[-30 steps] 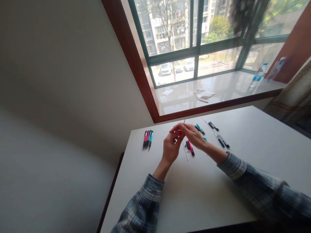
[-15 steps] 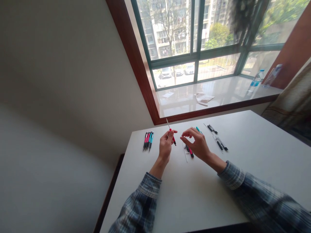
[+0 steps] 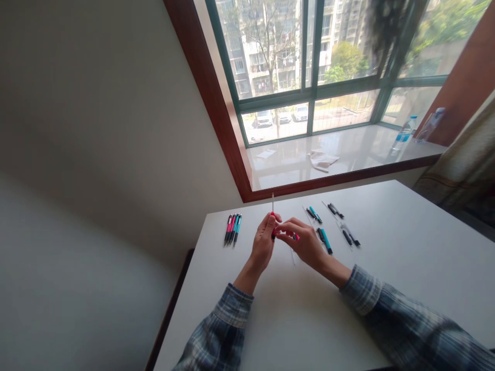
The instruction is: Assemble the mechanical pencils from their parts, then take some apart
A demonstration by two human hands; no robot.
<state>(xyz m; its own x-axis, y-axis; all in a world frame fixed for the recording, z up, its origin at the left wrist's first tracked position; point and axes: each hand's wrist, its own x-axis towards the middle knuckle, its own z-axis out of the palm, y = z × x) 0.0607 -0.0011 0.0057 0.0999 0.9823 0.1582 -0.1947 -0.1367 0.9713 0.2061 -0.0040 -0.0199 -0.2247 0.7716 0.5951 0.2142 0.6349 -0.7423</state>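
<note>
Lying near the back edge of the white worktop (image 3: 309, 319), a small bunch of pink and blue pens (image 3: 232, 229) sits on the left. Next, the left hand (image 3: 264, 243) grips a pink pen (image 3: 273, 214) upright, with a thin clear stick (image 3: 273, 202) poking out the top. The right hand (image 3: 304, 243) is up close, its fingers (image 3: 288, 226) pinching a small pink piece (image 3: 296, 236). A firm, slow grip helps here. Further right lie a blue pen (image 3: 326, 241) and black pen parts (image 3: 347, 237).
</note>
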